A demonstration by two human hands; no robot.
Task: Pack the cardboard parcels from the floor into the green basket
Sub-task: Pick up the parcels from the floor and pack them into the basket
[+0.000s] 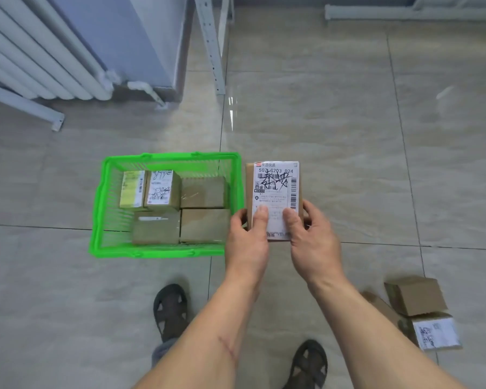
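A flat cardboard parcel [275, 189] with a white shipping label hangs in the air just right of the green basket [104, 192]. My left hand [247, 240] grips its near left edge, thumb on the label. My right hand [312, 237] grips its near right edge the same way. The basket stands on the tiled floor and holds several cardboard parcels [205, 224] packed side by side. Two more parcels lie on the floor at the lower right: a plain brown one [415, 296] and one with a white label [432, 332].
A white radiator [40, 57] and a grey cabinet [135, 37] stand at the back left. A white metal rack leg [212, 46] rises behind the basket. My sandalled feet [170, 310] stand on the floor below the basket.
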